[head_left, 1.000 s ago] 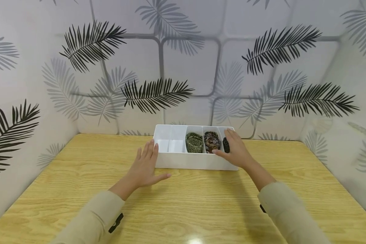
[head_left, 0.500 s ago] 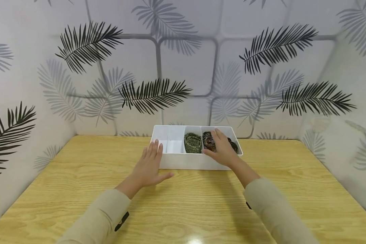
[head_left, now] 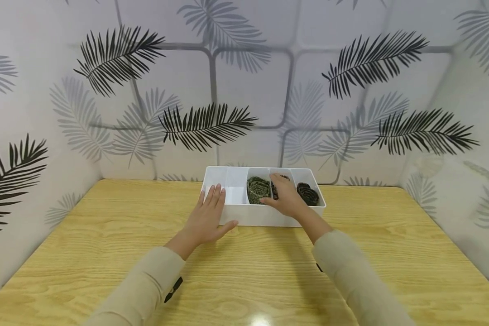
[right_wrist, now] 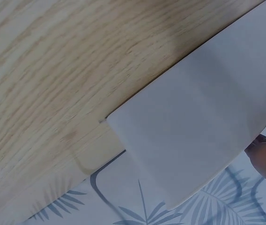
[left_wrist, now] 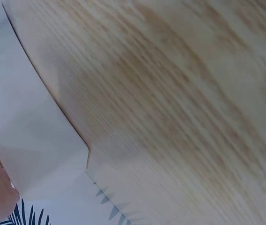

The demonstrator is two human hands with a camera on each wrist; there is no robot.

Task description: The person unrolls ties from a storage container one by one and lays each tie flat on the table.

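My left hand lies over the front of the box, fingers straight and slightly spread, thumb held out to the side. My right hand reaches over the front rim above the middle roll, with its thumb well apart from the other fingers. My hand hides most of that roll, so I cannot tell whether my fingertips touch it. The box stands on the wooden surface, near its far edge.

I take the step in hand to be settling the rolls in their slots. To do it well, I'd brace the box with my left hand so it can't slide, and press the middle roll straight down, lightly and evenly, since a soft coil would probably loosen if pinched or dragged. My right thumb is close to the green roll, so I'd lift it clear before shifting sideways.

Counting up: one box and three rolls, namely one green, one middle, and one dark roll at the right end, each in its own slot. Left of the green roll I make out what look like two more slots, partly covered by my left hand.
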